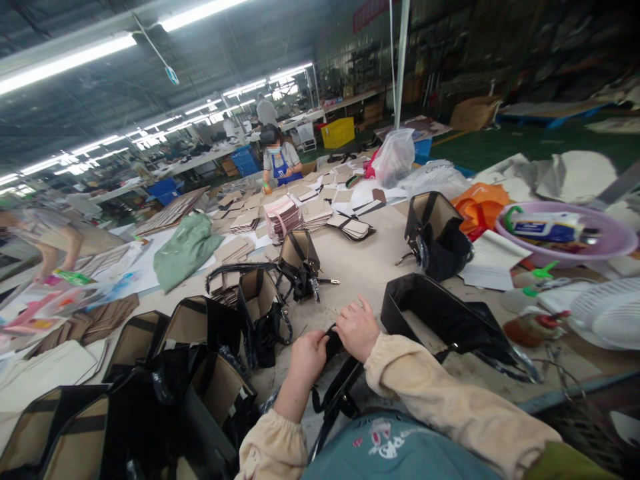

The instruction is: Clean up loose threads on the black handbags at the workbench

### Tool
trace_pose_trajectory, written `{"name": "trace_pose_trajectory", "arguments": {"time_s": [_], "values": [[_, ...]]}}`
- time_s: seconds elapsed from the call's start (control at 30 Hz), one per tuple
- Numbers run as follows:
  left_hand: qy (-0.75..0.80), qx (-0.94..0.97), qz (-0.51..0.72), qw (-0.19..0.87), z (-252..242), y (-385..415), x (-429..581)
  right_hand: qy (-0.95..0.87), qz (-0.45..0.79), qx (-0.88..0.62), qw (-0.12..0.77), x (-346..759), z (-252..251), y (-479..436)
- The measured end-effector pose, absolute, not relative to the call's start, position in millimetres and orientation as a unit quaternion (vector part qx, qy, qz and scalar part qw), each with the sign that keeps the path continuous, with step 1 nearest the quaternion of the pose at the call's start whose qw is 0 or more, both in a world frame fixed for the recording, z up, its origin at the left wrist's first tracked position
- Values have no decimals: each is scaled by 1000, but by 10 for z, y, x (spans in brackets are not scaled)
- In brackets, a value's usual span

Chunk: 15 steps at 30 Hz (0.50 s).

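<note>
Hands [357, 328] pinching black piece [334, 344], partly hidden

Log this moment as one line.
left hand: pinching black piece | right hand: gripping same piece | to the right: open black bag, lilac basin

Black and tan over a beige bench [353, 260]
Boxy bags [445, 250] are black with tan inner panels [433, 205], the narrow strip [333, 343] plain black; cuffed sleeves [430, 380] are cream, the teal cloth apron [425, 460] bears white lettering [391, 450] and a pink-and-white print [381, 432]; the round plastic basin [607, 250] is lilac, the crumpled plastic bag [481, 198] orange.
</note>
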<state>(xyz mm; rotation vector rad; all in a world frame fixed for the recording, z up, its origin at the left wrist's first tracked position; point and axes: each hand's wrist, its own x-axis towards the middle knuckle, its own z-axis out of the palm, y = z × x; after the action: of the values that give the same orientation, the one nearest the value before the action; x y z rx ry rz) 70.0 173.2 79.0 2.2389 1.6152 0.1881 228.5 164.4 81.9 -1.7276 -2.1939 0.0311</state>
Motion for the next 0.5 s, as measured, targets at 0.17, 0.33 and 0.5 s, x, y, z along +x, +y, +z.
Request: {"name": "trace_pose_trajectory", "arguments": {"time_s": [0.17,0.33,0.5], "values": [[578,797,3,177,893,1752,763,-774,7,-609,175,2274,790,1651],[568,809,-19,152,861,1816,785,-774,14,-607,180,2297,810,1649],[585,803,-8,110,783,1832,793,-757,47,-611,226,2375,907,1545]]}}
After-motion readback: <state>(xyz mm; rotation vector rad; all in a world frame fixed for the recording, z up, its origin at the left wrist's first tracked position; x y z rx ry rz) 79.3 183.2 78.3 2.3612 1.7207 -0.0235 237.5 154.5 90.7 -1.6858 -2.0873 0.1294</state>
